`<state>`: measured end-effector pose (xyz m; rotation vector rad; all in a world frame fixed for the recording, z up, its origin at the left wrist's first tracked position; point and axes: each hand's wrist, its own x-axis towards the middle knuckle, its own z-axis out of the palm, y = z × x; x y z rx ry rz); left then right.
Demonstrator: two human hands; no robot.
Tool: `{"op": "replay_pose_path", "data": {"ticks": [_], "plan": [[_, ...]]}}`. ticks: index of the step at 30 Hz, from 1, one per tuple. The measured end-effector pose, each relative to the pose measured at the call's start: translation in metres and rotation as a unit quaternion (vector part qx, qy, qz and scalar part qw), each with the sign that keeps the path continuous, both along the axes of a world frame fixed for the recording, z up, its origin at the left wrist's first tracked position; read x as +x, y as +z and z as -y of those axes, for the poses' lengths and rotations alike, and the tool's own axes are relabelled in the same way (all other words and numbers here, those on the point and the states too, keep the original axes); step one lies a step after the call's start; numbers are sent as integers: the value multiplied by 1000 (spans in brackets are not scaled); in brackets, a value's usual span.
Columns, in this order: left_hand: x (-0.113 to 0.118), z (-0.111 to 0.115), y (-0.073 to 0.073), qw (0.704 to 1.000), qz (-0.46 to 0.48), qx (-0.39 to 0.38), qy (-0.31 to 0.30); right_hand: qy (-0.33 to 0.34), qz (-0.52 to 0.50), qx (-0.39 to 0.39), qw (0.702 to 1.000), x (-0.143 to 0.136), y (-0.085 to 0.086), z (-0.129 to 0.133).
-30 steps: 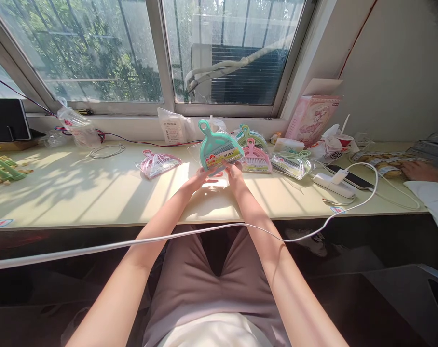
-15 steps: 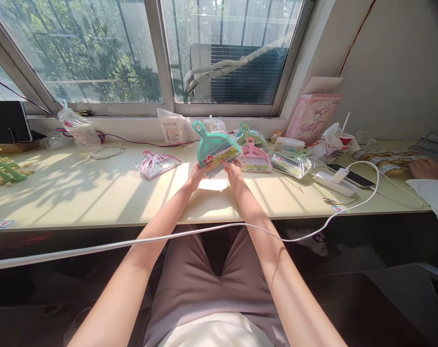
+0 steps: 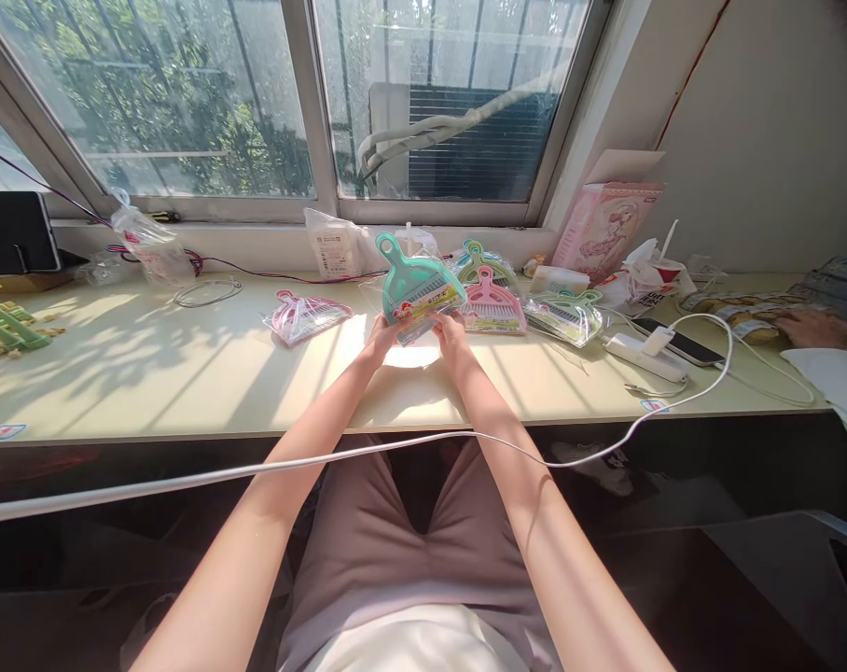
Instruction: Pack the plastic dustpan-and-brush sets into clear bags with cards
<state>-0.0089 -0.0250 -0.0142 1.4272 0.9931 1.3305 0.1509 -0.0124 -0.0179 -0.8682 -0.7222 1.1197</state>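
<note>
Between my two hands, a teal mini dustpan and brush set in clear plastic wrap is held up above the table, its ringed handle pointing away from me. My left hand grips its lower left edge, and my right hand pinches the lower right edge. Just right of it lies a pink dustpan set, with a green dustpan set behind. Another wrapped green set rests farther right. A wrapped pink set lies alone to the left.
A white cable crosses above my forearms to a power strip beside a phone. At the far right, another person's hand touches packaged items. A pink box stands by the wall; a bagged cup is back left.
The teal dustpan set has tilted slightly in my hands, which stay in nearly the same place. At the right, the other person's hand has shifted a little left.
</note>
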Motion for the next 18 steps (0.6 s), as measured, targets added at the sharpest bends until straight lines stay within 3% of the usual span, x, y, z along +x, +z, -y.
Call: {"op": "replay_pose_path", "data": {"ticks": [18], "plan": [[4, 10, 6, 1000, 21, -8, 5, -4, -30, -33, 999, -1, 7, 5]]}}
